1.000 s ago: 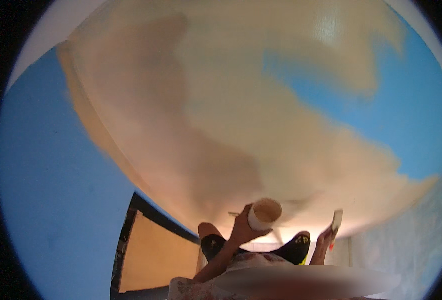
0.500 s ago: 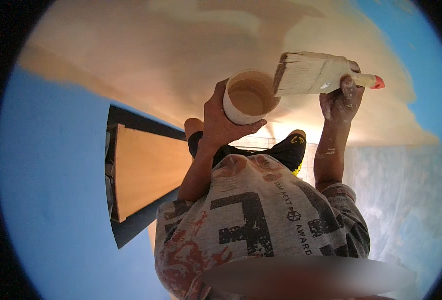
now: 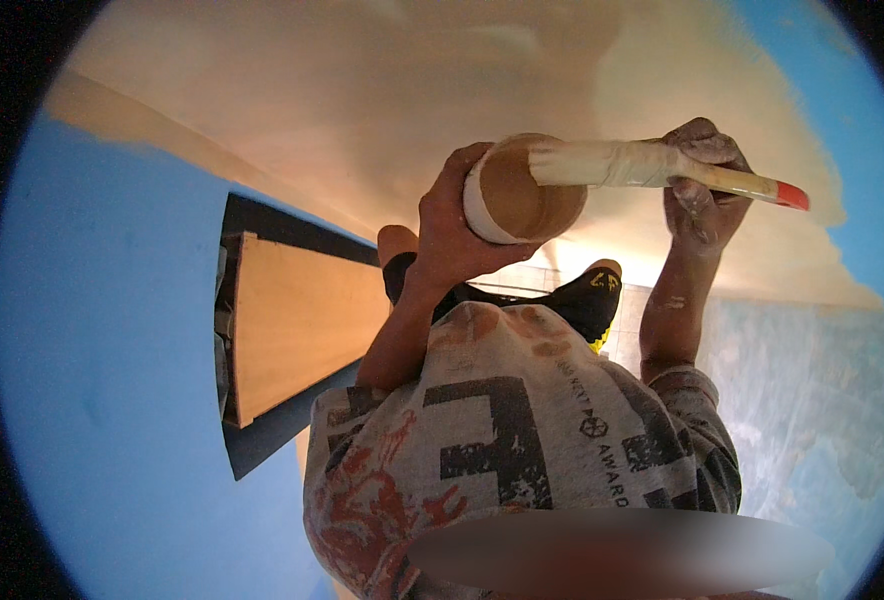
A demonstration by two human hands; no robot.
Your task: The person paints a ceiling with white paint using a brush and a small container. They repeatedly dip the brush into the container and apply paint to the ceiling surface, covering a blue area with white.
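Fingers of the left hand (image 3: 447,240) wrap tight around a small paint cup (image 3: 519,190), tipped so its mouth faces the camera. At three o'clock from it the right hand (image 3: 702,190) is closed on the handle of a wide paintbrush (image 3: 652,168), whose bristles dip into the cup's mouth. Beyond, at twelve o'clock, lies the cream-painted wall (image 3: 362,90); blue wall (image 3: 102,330) at nine. Tilted this far, the cup could spill paint onto the shirt (image 3: 522,420) below.
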